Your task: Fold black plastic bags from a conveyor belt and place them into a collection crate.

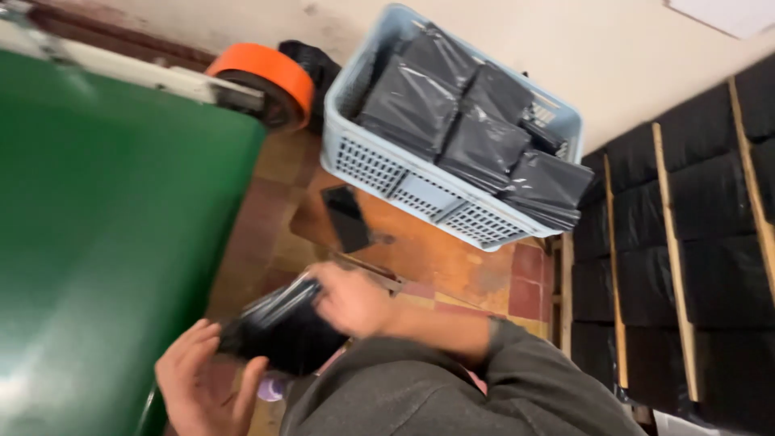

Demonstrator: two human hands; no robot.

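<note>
Holding a stack of black plastic bags [282,327], I am gripping it with both hands: left hand [202,383] underneath, right hand [351,299] closed on top, near the green surface [105,242].

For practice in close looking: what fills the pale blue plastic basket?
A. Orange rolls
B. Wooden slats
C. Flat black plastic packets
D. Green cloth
C: the pale blue basket holds stacked flat black plastic packets, much like the black bundle held between the person's two hands.
</note>
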